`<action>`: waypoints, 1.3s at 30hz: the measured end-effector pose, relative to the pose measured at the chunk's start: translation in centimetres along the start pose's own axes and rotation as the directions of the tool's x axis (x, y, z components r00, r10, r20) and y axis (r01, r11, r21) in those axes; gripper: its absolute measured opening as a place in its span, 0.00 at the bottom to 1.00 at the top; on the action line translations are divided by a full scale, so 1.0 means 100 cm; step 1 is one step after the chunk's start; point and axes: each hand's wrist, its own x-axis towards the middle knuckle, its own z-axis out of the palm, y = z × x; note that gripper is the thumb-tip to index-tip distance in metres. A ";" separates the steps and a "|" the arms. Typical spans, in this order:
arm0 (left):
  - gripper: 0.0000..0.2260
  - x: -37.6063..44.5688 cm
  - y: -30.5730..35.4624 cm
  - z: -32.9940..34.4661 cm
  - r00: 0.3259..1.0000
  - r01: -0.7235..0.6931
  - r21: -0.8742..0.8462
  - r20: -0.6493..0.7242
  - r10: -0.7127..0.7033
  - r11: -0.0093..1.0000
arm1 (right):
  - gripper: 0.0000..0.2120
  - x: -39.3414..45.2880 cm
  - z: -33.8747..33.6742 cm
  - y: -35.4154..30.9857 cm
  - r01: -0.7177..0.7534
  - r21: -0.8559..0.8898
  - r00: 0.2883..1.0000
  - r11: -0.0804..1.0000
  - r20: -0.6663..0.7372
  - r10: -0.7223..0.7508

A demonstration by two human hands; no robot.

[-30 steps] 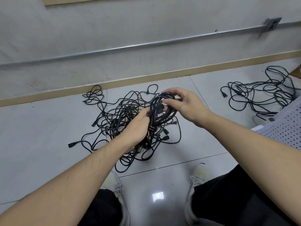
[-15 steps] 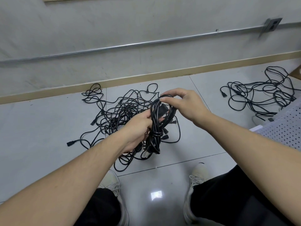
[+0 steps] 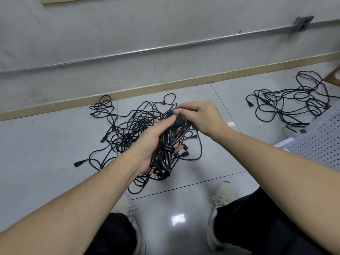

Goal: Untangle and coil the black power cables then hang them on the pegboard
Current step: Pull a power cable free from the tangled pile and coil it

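Observation:
A coiled black power cable (image 3: 168, 144), wound tight at its middle, is held above the floor. My left hand (image 3: 153, 142) grips the coil around its waist from the left, with a plug sticking out below the palm. My right hand (image 3: 200, 116) pinches the coil's top, where a black connector (image 3: 179, 121) shows between the fingers. Beneath both hands a big tangle of black cables (image 3: 128, 129) lies on the floor tiles. A second loose tangle (image 3: 292, 102) lies at the right. A white pegboard (image 3: 320, 138) fills the right edge.
The grey wall with a metal conduit (image 3: 165, 46) and a tan skirting board runs along the back. My two white shoes (image 3: 220, 197) and black trousers sit at the bottom. A wooden piece (image 3: 333, 78) shows at the far right edge.
The coil has been lifted a little and turned. My left hand has closed round its middle, and my right hand has shifted to pinch the connector at the top.

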 end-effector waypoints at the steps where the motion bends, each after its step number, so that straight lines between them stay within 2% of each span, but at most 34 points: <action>1: 0.15 0.001 -0.001 0.001 1.000 0.007 -0.003 -0.002 -0.007 1.000 | 0.01 -0.001 0.001 -0.001 -0.008 0.010 1.000 1.000 0.019 0.008; 3: 0.12 0.001 -0.003 0.003 1.000 0.001 -0.038 -0.021 -0.002 0.999 | 0.03 -0.003 0.001 -0.001 -0.047 -0.011 0.997 0.999 0.062 0.047; 6: 0.11 0.001 -0.008 0.005 0.994 -0.039 -0.039 -0.104 0.035 0.998 | 0.06 -0.003 -0.002 0.003 -0.056 -0.138 0.991 0.989 0.116 0.072; 8: 0.10 0.003 -0.009 0.004 0.989 -0.069 0.040 -0.127 0.074 0.997 | 0.13 -0.005 -0.004 0.005 0.029 -0.242 0.982 0.970 0.187 0.018; 11: 0.11 0.006 -0.004 0.001 0.984 -0.111 0.140 -0.121 0.128 0.984 | 0.22 -0.009 -0.008 0.000 0.243 -0.322 0.931 0.915 0.344 -0.126; 13: 0.12 0.005 -0.001 0.000 0.988 -0.096 0.122 -0.113 0.109 0.988 | 0.24 -0.008 -0.013 0.000 0.377 -0.319 0.875 0.870 0.431 -0.221; 15: 0.13 0.002 0.000 0.001 0.991 -0.081 0.085 -0.097 0.089 0.993 | 0.23 -0.005 -0.019 -0.001 0.440 -0.280 0.833 0.853 0.482 -0.271; 22: 0.12 0.001 0.003 -0.002 0.998 -0.049 0.151 -0.025 0.053 0.987 | 0.16 0.000 -0.031 -0.006 0.319 -0.187 0.816 0.929 0.552 -0.169; 25: 0.13 -0.003 0.004 0.002 0.997 -0.068 0.196 -0.032 0.075 0.978 | 0.11 -0.002 -0.027 -0.008 0.254 -0.065 0.843 0.965 0.504 -0.187; 29: 0.20 -0.007 0.003 0.006 0.988 -0.142 0.478 0.011 0.155 0.867 | 0.07 -0.007 -0.021 -0.004 0.210 0.122 0.865 0.970 0.440 -0.242; 32: 0.24 -0.002 -0.001 0.004 0.971 -0.239 0.554 0.113 0.212 0.798 | 0.09 -0.009 -0.018 -0.001 0.153 0.143 0.881 0.978 0.429 -0.200; 33: 0.24 -0.002 -0.001 0.005 0.967 -0.254 0.546 0.130 0.219 0.798 | 0.09 -0.010 -0.018 -0.001 0.128 0.149 0.892 0.981 0.415 -0.180; 35: 0.16 0.001 -0.002 0.006 0.963 -0.271 0.560 0.143 0.231 0.783 | 0.06 -0.012 -0.016 -0.003 0.054 0.197 0.920 0.979 0.372 -0.126; 39: 0.12 0.010 -0.002 0.006 0.956 -0.259 0.752 0.112 0.271 0.606 | 0.04 -0.017 -0.008 -0.006 -0.008 0.233 0.968 0.972 0.247 -0.052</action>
